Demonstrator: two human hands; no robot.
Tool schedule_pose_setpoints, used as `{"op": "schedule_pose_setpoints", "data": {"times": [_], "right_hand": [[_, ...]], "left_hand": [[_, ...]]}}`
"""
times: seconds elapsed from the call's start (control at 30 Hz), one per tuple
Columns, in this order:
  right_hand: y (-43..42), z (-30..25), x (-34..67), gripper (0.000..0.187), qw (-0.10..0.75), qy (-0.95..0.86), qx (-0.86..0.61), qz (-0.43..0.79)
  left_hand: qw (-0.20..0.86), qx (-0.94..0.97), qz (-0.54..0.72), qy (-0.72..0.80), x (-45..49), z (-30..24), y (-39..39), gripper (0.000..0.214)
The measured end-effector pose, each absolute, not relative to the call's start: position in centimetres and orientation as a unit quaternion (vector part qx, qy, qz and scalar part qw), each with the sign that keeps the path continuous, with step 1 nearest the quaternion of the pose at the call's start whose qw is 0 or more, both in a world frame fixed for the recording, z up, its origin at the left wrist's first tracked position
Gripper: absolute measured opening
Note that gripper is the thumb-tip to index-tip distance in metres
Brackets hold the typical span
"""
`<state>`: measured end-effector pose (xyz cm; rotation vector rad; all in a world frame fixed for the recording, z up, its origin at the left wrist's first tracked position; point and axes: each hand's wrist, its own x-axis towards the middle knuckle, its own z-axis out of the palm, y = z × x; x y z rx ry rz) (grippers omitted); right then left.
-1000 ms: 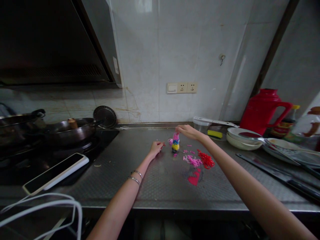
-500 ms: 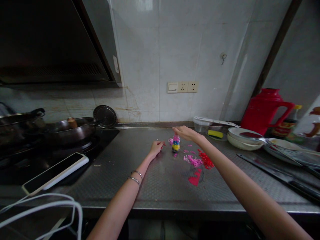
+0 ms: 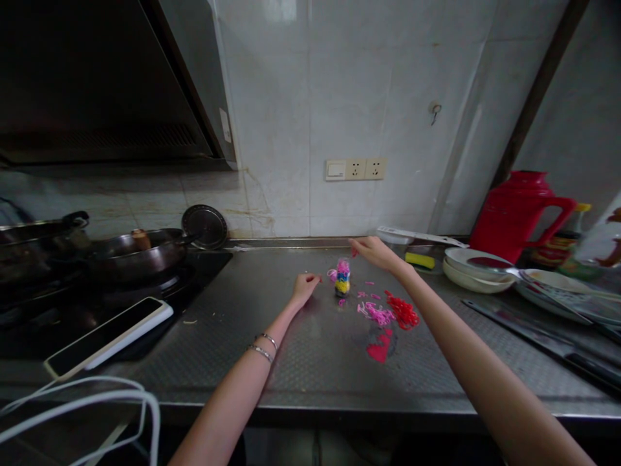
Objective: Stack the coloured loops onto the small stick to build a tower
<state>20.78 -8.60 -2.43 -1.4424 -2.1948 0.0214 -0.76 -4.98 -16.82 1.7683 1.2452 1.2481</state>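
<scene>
The small bottle (image 3: 342, 279) stands upright on the steel table (image 3: 291, 353), just right of the middle of the frame. Its long axis is vertical and its mouth faces up, and it is packed in layers with pink, blue and yellow bands.

My right hand (image 3: 376, 252) hovers behind the bottle and to its right, a little higher in the frame than the mouth. The fingertips point left toward the mouth and are pinched on what looks like a small reddish band (image 3: 353, 252), though it is too small to be sure.

My left hand (image 3: 305, 288) rests on the table left of the bottle. It is near but not touching, with the fingers curled in. I cannot tell whether they hold anything. The right fingertips are the nearer of the two to the mouth.

Right of the bottle and lower in the frame lie a heap of pink bands (image 3: 376, 314) and a heap of red bands (image 3: 403, 312), side by side, with a red heart-shaped patch (image 3: 380, 351) below them. Far right stands a red jug (image 3: 514, 207) behind stacked plates (image 3: 473, 266), and at lower left a phone (image 3: 109, 336) lies by the stove.
</scene>
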Motion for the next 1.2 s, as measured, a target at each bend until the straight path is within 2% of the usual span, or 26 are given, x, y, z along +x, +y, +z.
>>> {"op": "schedule_pose_setpoints", "data": {"times": [0.1, 0.2, 0.33, 0.53, 0.93, 1.2], "right_hand": [[-7.5, -5.0, 23.0, 0.038, 0.256, -0.778, -0.574, -0.015], [-6.2, -8.3, 25.0, 0.023, 0.201, -0.759, -0.619, -0.001], [-4.8, -11.5, 26.4, 0.035, 0.147, -0.761, -0.63, 0.053], [-3.8, -13.1, 26.7, 0.047, 0.137, -0.752, -0.641, 0.078], [-3.1, -13.4, 26.2, 0.04, 0.078, -0.761, -0.639, 0.087], [-4.8, -13.2, 25.4, 0.042, 0.12, -0.789, -0.58, 0.161]], "left_hand": [[0.233, 0.717, 0.457, 0.472, -0.4, -16.3, -5.5, 0.035], [0.22, 0.764, 0.391, 0.464, 0.4, -15.7, -6.2, 0.034], [0.226, 0.808, 0.301, 0.453, 1.5, -15.3, -7.4, 0.035], [0.192, 0.832, 0.265, 0.448, 2.2, -15.7, -8.3, 0.025], [0.19, 0.833, 0.237, 0.463, 3.0, -15.4, -9.2, 0.013], [0.175, 0.843, 0.232, 0.453, 4.1, -15.6, -10.0, 0.018]]}}
